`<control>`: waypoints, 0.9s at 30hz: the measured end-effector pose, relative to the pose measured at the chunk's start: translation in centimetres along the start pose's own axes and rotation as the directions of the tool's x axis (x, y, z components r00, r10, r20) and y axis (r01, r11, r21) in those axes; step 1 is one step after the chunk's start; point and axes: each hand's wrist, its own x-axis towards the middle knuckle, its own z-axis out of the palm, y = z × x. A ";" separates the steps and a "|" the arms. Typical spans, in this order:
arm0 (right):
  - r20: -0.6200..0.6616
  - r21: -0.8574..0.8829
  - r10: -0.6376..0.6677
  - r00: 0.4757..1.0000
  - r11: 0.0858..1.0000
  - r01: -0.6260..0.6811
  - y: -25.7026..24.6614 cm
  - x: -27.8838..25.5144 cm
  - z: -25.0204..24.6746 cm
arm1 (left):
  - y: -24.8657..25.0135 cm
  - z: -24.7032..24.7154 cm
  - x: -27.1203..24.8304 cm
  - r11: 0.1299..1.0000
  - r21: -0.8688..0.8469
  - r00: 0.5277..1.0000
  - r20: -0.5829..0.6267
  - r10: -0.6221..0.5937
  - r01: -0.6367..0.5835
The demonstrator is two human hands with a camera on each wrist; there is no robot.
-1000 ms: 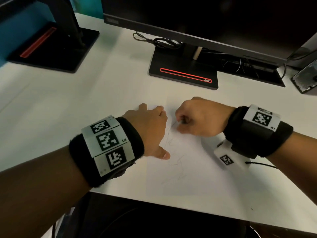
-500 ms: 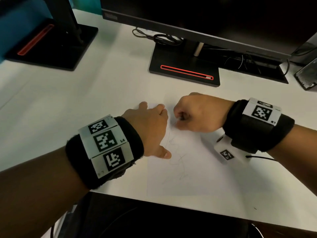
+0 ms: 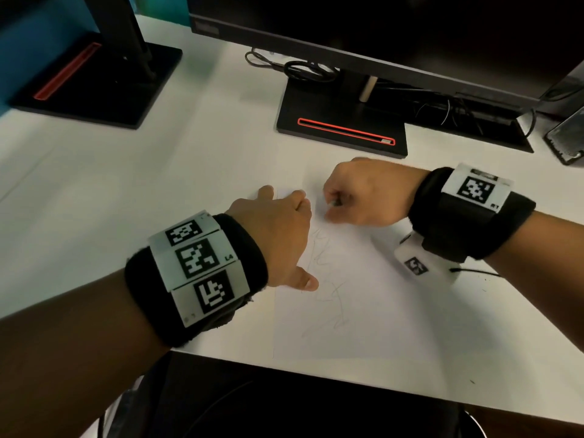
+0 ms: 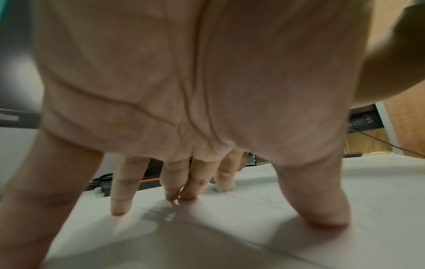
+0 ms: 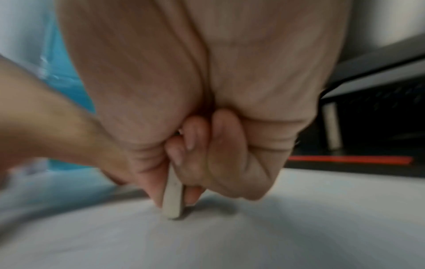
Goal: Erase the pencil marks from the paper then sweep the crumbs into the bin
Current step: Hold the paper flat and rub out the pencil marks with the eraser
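Note:
A white sheet of paper (image 3: 373, 314) lies on the white desk with faint pencil scribbles (image 3: 328, 279) down its left side. My left hand (image 3: 278, 235) lies spread on the paper's left edge, with its fingertips (image 4: 119, 209) and thumb pressing down. My right hand (image 3: 363, 197) is curled near the paper's top and pinches a flat white eraser (image 5: 173, 198), whose tip touches the paper. In the head view the eraser shows only as a sliver between the right fingers. The right wrist view is blurred.
A black monitor stand with a red slot (image 3: 344, 128) sits just behind the hands, under a dark monitor (image 3: 379, 36). A second black stand (image 3: 94, 80) is at the far left. Cables (image 3: 300, 69) lie behind. The desk's front edge (image 3: 379, 387) runs below the paper.
My right hand with the eraser has shifted a little away from me along the top of the scribbles. The left hand has stayed pressed on the paper.

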 end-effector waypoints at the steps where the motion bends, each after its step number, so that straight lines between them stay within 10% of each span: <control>1: 0.018 0.011 -0.016 1.000 1.000 0.016 -0.3 -0.1 0.2 | 0.0 0.1 0.0 1.000 0.004 1.000 -0.003 0.002 -0.002; 27: -0.017 0.124 0.013 1.000 0.992 -0.011 -0.8 0.5 0.5 | -0.3 0.6 0.1 0.999 0.025 0.999 -0.012 -0.033 0.034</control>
